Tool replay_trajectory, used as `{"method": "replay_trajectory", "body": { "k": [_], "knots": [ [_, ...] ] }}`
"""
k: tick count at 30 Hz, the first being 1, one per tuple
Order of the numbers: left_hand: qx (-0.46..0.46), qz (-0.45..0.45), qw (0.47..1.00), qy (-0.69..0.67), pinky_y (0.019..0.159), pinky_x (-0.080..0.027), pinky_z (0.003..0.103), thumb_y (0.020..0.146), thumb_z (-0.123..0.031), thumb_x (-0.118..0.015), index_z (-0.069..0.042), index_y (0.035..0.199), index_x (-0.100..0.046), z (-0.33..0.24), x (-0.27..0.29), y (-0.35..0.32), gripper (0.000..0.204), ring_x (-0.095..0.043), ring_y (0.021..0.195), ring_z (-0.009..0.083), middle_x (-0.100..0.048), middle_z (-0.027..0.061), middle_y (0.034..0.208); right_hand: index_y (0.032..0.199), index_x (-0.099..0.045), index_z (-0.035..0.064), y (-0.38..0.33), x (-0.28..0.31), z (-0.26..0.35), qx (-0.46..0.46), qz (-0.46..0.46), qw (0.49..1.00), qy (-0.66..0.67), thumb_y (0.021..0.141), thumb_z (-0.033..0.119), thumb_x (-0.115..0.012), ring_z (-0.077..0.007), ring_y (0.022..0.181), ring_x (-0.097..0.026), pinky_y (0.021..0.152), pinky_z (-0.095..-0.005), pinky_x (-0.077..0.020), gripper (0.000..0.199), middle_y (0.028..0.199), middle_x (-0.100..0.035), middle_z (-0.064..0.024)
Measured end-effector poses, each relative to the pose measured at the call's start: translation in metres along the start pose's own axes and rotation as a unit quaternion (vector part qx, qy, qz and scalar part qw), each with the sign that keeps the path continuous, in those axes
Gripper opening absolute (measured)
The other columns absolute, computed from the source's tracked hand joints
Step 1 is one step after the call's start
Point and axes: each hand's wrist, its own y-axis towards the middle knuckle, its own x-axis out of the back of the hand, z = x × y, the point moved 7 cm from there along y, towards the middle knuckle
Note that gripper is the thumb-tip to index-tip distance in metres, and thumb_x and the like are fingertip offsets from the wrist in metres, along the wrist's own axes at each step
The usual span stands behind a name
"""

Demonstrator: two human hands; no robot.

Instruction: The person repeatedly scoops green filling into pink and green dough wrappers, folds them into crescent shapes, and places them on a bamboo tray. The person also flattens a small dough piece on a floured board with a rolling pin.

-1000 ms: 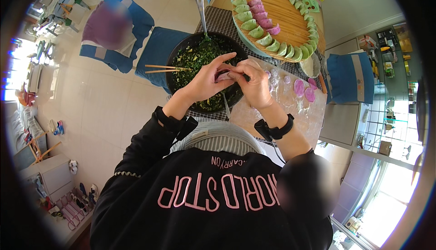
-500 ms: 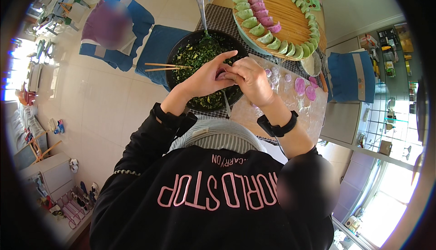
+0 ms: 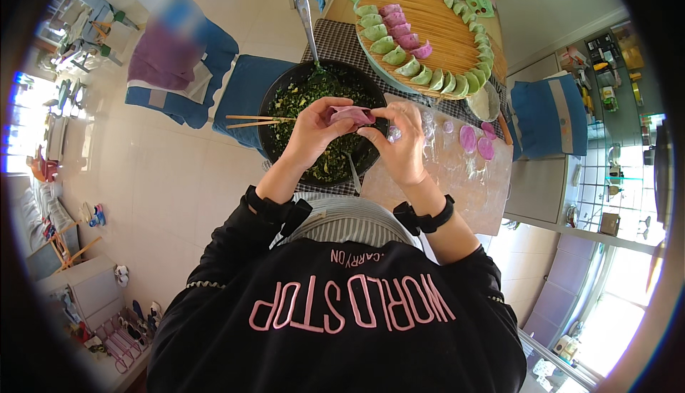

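Note:
My left hand (image 3: 317, 136) holds a purple dumpling (image 3: 351, 114) above the pan, its fingers and thumb closed round the folded wrapper. From the other side my right hand (image 3: 403, 143) grips the dumpling's right end, index finger at the edge and thumb a little lower. Under my hands stands a black pan (image 3: 265, 125) of chopped green filling (image 3: 332, 159). A metal ladle (image 3: 305, 25) leans in its far side, a pair of chopsticks (image 3: 250, 121) lies over its left rim, and a spoon handle (image 3: 354, 173) sticks out near the front.
Behind the pan, a round wooden tray (image 3: 428, 36) carries rows of green dumplings (image 3: 393, 55) and purple dumplings (image 3: 407, 41). On the floured board (image 3: 457, 186) at right lie several purple wrappers (image 3: 468, 138). A bowl of flour (image 3: 484, 104) sits beside the tray. Blue-covered chairs (image 3: 260, 93) flank the table.
My hands have moved apart slightly, and the right fingers have loosened from their tight pinch. The purple dumpling, mostly hidden before, now shows between them. The whole view has shifted a little.

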Motion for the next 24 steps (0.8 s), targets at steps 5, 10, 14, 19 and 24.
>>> {"method": "replay_trajectory", "body": {
  "k": [5,10,14,19,24],
  "knots": [
    [0.007,0.005,1.000,0.010,0.098,-0.056,0.034,0.095,0.001,-0.066,0.005,0.129,-0.055,0.007,-0.005,0.000,0.035,-0.067,0.111,0.0202,-0.068,0.0154,0.120,0.097,-0.073,0.0019,-0.012,-0.009,-0.010,-0.017,-0.017,1.000,0.014,0.079,0.010,-0.083,-0.0290,0.095,-0.061,0.083,-0.0380,-0.0501,0.022,0.100,-0.064,-0.0119],
    [0.022,0.005,1.000,0.005,0.098,-0.056,0.034,0.096,-0.002,-0.066,0.004,0.128,-0.055,0.011,-0.008,-0.001,0.035,-0.067,0.111,0.0198,-0.068,0.0142,0.120,0.106,-0.070,0.0017,-0.020,-0.001,-0.014,-0.011,-0.022,1.000,0.012,0.082,0.017,-0.084,-0.0268,0.095,-0.062,0.082,-0.0374,-0.0494,0.031,0.100,-0.065,-0.0115],
    [0.053,0.013,0.996,-0.076,0.095,-0.056,0.033,0.097,-0.009,-0.068,0.001,0.129,-0.055,0.016,-0.016,-0.006,0.036,-0.066,0.111,0.0189,-0.067,0.0119,0.122,0.131,-0.055,-0.0002,-0.024,-0.013,-0.030,-0.140,0.026,0.976,0.164,0.082,0.028,-0.085,-0.0207,0.105,-0.062,0.091,-0.0351,-0.0497,0.064,0.108,-0.066,-0.0099],
    [0.062,0.029,0.994,-0.081,0.097,-0.056,0.034,0.098,-0.010,-0.067,0.001,0.128,-0.056,0.025,-0.033,-0.009,0.035,-0.067,0.109,0.0187,-0.066,0.0100,0.121,0.136,-0.053,-0.0036,-0.024,-0.043,-0.034,-0.225,0.119,0.906,0.338,0.093,0.034,-0.075,-0.0179,0.112,-0.062,0.099,-0.0324,-0.0496,0.062,0.119,-0.067,-0.0124],
    [0.074,0.029,0.994,-0.071,0.095,-0.058,0.034,0.100,-0.011,-0.064,0.004,0.124,-0.057,0.015,-0.035,-0.010,0.029,-0.067,0.105,0.0168,-0.065,0.0086,0.114,0.130,-0.059,-0.0049,-0.012,-0.040,-0.026,-0.175,0.147,0.935,0.271,0.101,0.034,-0.063,-0.0148,0.102,-0.065,0.091,-0.0299,-0.0512,0.049,0.113,-0.070,-0.0128]
  ]
}}
